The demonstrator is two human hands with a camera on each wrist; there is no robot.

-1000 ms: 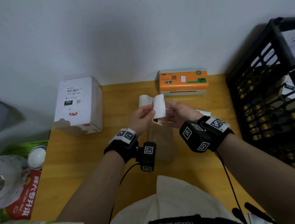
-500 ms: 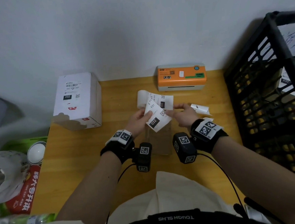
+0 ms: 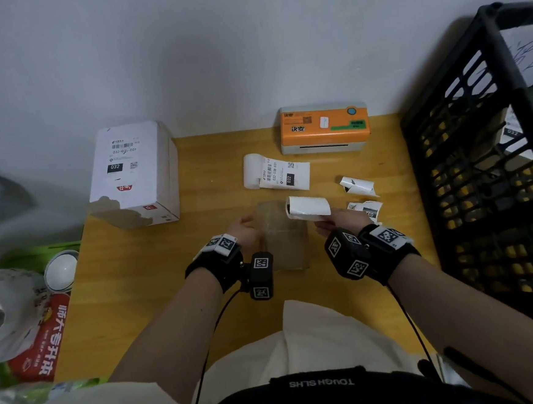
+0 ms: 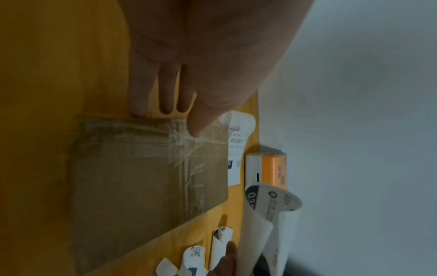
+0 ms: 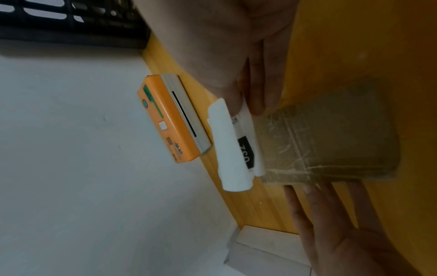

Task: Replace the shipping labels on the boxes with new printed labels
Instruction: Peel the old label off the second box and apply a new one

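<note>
On the yellow table (image 3: 143,275): two boxes, one white box (image 3: 132,174) at the far left bearing a label, one flat brown box (image 3: 280,232) wrapped in clear tape at centre. One orange label printer (image 3: 323,127) stands at the wall. Label papers: one printed strip (image 3: 277,175) before the printer, two curled scraps (image 3: 358,186) on the right, and one curled label (image 3: 307,207) pinched by the right hand (image 3: 340,220) over the brown box's far right corner. Left hand (image 3: 243,232): fingers straight, at the box's left edge. Left wrist view alone shows its thumb (image 4: 201,119) on the tape; right wrist view shows the label's "032" print. One black crate (image 3: 492,168) stands right.
</note>
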